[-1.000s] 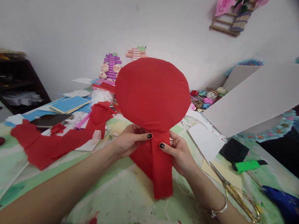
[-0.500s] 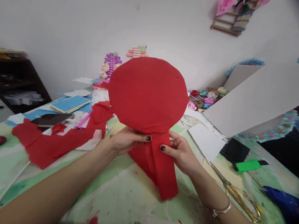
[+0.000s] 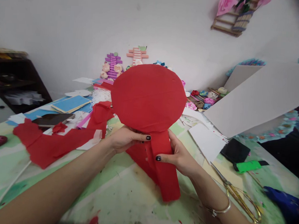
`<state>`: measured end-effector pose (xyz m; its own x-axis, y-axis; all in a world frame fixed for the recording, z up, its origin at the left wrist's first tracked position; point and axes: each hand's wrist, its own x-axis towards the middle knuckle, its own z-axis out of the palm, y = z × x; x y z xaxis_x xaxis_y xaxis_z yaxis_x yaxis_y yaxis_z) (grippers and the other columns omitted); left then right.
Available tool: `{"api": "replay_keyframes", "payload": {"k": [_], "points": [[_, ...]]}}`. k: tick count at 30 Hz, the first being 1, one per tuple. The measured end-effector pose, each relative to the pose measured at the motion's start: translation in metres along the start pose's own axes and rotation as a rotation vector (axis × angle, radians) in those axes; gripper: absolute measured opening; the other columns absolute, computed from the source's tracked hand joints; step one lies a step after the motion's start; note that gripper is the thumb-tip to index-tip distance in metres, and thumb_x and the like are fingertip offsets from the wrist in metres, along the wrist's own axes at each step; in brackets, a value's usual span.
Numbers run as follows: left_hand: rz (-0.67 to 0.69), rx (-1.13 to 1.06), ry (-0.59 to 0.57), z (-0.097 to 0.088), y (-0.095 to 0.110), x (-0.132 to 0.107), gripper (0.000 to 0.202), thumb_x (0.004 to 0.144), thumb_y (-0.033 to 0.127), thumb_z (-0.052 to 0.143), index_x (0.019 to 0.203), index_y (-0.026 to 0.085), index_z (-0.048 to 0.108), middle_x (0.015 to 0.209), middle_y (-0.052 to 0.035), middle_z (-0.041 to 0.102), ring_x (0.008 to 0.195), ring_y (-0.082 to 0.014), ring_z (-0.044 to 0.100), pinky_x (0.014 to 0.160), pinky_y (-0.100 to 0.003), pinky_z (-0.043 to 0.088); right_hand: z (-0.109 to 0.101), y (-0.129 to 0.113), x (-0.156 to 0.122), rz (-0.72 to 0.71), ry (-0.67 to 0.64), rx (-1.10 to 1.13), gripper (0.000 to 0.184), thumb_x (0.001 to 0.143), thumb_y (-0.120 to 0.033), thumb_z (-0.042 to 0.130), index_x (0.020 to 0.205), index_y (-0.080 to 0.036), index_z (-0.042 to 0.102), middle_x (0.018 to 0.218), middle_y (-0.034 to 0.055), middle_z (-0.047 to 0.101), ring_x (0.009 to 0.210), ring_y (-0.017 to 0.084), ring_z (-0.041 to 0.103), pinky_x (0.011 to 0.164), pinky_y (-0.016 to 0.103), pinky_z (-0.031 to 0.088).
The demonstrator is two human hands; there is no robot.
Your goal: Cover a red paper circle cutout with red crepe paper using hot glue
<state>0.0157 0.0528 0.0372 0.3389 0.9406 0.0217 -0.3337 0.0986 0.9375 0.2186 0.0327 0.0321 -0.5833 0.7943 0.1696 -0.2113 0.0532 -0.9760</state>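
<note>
The left hand (image 3: 125, 139) is pinching red paper (image 3: 141, 161) just under the disc (image 3: 149, 96) while the right hand (image 3: 183, 158), nearer, is gripping the red strip (image 3: 169, 183), which is slanting lengthwise from the disc down rightward.

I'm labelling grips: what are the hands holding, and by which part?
A red cutout, gripped just below its round top: the left hand holds its left side, the right hand the right edge of the hanging strip.

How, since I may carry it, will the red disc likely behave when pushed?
The red disc is probably fairly stiff, as it stands without sagging. It may tip if pushed high up, since the left hand and right hand are at its bottom edge.
</note>
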Motion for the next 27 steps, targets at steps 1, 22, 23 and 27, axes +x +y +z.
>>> {"api": "replay_keyframes", "payload": {"k": [1,22,23,27], "points": [[0.0,0.005,-0.002,0.0,0.001,0.0,0.041,0.06,0.013,0.083,0.099,0.015,0.07,0.108,-0.0117,0.071,0.103,-0.0273,0.065,0.084,-0.037,0.053,0.0,0.0,0.0,0.014,0.007,-0.019,0.075,0.071,-0.02,0.077,0.138,-0.028,0.042,0.13,0.0074,0.059,0.11,0.024,0.062,0.091,0.036,0.053],[0.039,-0.295,0.113,-0.009,-0.005,0.011,0.022,0.082,0.019,0.067,0.104,0.016,0.067,0.105,-0.0079,0.072,0.092,-0.0216,0.069,0.083,-0.036,0.056,-0.014,0.0,-0.001,0.149,0.023,0.158,0.079,0.075,-0.018,0.072,0.141,-0.035,0.031,0.096,0.0034,0.069,0.073,0.02,0.07,0.07,0.037,0.059],[0.038,-0.315,0.162,-0.008,-0.004,0.011,0.021,0.081,0.015,0.066,0.102,0.017,0.068,0.101,-0.0064,0.073,0.085,-0.0191,0.07,0.077,-0.033,0.058,-0.012,0.002,0.0,0.15,0.02,0.165,0.079,0.076,-0.02,0.073,0.141,-0.036,0.032,0.1,0.0038,0.069,0.075,0.021,0.07,0.072,0.038,0.059],[0.022,-0.386,0.306,-0.003,0.002,0.011,0.018,0.08,0.005,0.063,0.096,0.014,0.068,0.086,-0.0031,0.074,0.067,-0.0132,0.07,0.06,-0.023,0.059,-0.012,0.002,0.002,0.117,0.052,0.271,0.059,0.086,-0.05,0.06,0.138,-0.035,0.037,0.118,0.0057,0.065,0.087,0.023,0.07,0.086,0.043,0.054]]}}
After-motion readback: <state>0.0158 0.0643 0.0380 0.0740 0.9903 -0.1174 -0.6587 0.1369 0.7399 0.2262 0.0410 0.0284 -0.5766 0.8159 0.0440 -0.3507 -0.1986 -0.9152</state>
